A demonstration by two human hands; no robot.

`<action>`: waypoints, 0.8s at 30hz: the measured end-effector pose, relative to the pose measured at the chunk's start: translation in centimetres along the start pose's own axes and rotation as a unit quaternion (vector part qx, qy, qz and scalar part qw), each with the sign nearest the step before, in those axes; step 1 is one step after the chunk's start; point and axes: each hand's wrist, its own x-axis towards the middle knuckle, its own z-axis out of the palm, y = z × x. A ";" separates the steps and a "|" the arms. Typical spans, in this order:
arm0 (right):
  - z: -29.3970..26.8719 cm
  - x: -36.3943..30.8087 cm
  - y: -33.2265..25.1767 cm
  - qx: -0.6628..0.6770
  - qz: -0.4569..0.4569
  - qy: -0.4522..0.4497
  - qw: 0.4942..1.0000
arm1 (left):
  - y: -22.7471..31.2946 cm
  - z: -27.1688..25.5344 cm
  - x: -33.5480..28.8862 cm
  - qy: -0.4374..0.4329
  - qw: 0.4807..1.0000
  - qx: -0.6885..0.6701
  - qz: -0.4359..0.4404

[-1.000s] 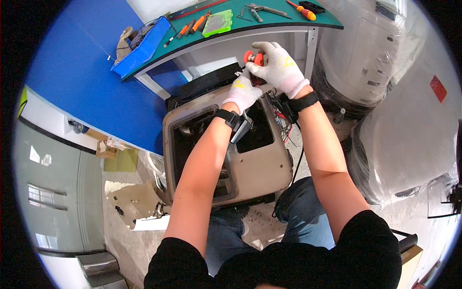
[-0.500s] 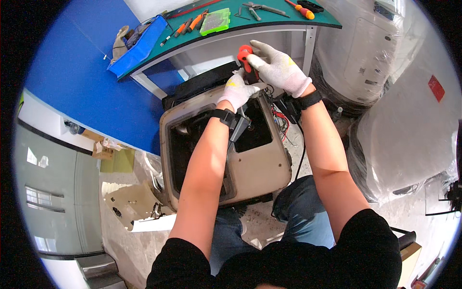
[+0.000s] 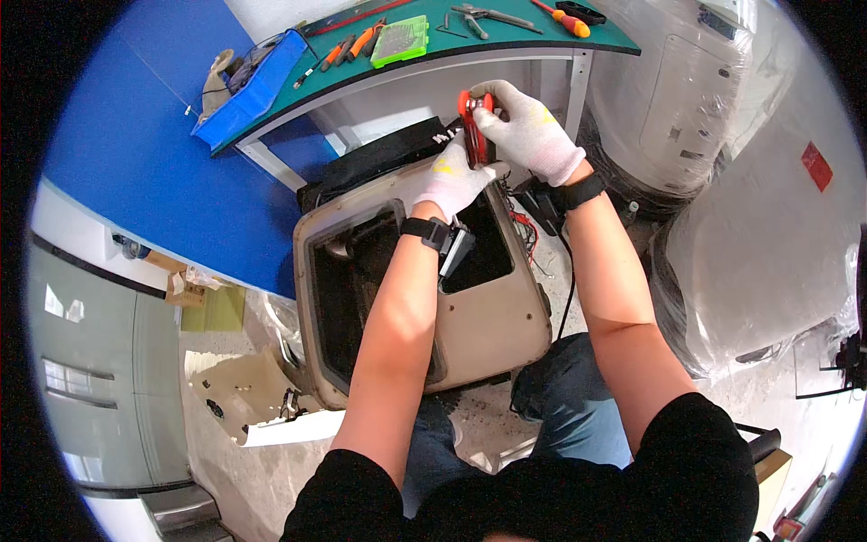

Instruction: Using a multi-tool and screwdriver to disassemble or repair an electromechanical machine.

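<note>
A red-and-black hand tool (image 3: 475,146), with a rounded red end and metal showing in it, stands nearly upright between my gloved hands. My left hand (image 3: 449,183) closes around its lower part. My right hand (image 3: 531,134) grips the upper end with thumb and fingers. Both gloves are whitish with yellow marks. Below them sits a beige machine casing (image 3: 492,321) with a dark window and a dark opening; my left forearm hides part of it. The tool's exact kind is unclear.
Beyond stands a green-topped workbench (image 3: 506,43) with pliers, a screwdriver (image 3: 574,23), a clear-green case (image 3: 400,41) and a blue bin (image 3: 253,95). Plastic-wrapped white units (image 3: 759,244) are at right. Loose wires (image 3: 528,230) hang beside the casing. A cream panel (image 3: 239,388) lies on the floor.
The tool has shifted slightly right and down and turned, showing more metal at its upper end. My left hand has moved right and lower; my right fingers have curled closer around the red end.
</note>
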 end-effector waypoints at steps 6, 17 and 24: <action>-0.5 -0.2 0.9 0.116 -0.064 -0.029 0.991 | -0.3 -0.3 0.5 -0.107 0.982 -0.137 -0.071; 0.7 -0.2 -0.6 -0.130 -0.063 0.028 0.989 | -0.6 0.9 -0.1 -0.092 0.974 -0.188 -0.090; 0.8 0.2 -0.3 -0.058 -0.121 0.001 0.991 | -1.8 0.9 0.0 -0.054 0.970 -0.228 -0.062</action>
